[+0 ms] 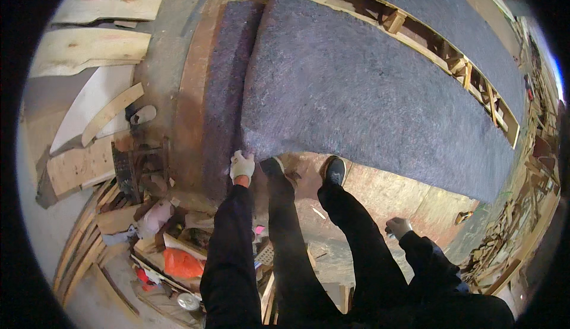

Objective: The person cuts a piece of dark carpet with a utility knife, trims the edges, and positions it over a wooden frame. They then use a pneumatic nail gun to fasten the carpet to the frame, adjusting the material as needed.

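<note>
A large sheet of dark grey felt-like fabric [368, 91] covers a long low wooden frame [392, 21] in front of me. My left hand [242, 166], in a pale work glove, is closed at the near left corner of this fabric, and its fingertips are partly hidden. My right hand [399, 227] is held apart from the fabric, low on the right beside my leg. Its fingers are curled round something small and dark, too small to make out.
Cut boards [89, 44] and a white curved panel [89, 109] lie at the left. A box with an orange bag [183, 262] stands at the lower left. Scrap wood [504, 234] is heaped along the right. My feet stand at the fabric's near edge.
</note>
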`<state>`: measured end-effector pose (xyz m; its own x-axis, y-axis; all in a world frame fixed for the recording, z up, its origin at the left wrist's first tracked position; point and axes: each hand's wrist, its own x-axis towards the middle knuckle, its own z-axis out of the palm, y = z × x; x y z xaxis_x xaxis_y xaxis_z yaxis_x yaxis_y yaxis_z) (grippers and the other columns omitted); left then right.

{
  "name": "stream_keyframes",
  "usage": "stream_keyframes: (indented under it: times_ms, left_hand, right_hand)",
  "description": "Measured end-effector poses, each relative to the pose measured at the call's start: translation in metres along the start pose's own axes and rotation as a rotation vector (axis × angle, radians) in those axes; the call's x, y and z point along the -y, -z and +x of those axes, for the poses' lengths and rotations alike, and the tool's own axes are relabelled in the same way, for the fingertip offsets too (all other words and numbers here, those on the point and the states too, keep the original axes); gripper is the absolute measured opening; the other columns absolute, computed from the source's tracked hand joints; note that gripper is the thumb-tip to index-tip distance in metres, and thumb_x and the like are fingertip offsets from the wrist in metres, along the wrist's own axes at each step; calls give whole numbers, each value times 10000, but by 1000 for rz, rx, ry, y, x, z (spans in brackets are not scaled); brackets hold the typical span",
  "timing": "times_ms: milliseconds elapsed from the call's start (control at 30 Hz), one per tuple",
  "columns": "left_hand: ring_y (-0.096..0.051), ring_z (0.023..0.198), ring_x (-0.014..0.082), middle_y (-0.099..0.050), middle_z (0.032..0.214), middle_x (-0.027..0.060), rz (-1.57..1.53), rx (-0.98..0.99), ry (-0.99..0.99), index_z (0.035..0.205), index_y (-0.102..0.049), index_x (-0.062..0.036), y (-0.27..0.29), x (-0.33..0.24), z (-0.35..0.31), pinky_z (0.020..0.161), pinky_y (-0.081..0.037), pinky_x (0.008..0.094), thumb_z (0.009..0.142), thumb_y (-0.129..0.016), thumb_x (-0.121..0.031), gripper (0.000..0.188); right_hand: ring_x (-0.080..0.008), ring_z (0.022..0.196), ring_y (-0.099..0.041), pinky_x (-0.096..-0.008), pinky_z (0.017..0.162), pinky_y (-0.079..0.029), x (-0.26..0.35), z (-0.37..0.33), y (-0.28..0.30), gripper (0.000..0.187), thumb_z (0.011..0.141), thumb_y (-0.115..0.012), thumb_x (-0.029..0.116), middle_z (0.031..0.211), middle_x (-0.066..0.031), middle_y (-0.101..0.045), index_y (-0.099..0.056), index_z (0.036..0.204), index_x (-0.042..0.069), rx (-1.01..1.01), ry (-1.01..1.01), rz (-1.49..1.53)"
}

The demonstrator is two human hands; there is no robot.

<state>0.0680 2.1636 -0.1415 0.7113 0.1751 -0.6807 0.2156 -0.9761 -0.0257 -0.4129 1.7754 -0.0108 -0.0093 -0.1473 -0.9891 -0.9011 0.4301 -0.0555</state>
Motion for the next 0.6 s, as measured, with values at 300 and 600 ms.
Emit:
stream_keyframes:
  times_ms: [300,600]
  left_hand:
    - [-557,1271,398,-539,1412,224,241,144,-72,1402,-479,-42,-7,-25,105,1014,-475,496,894,-603,-564,739]
    - [-661,1050,418,-696,1125,227,379,55,-252,1115,-680,-60,-33,-6,139,878,-522,522,943,-548,-561,546]
  right_hand:
    - [-152,871,-679,-345,780,-545,-100,38,-82,330,928,-695,289,993,-95,-769,-748,1086,4,-91,-45,-325]
    - [-157,878,-681,-345,784,-546,-55,46,-161,329,932,-689,286,1003,-98,-768,-746,1094,5,-78,-50,-187]
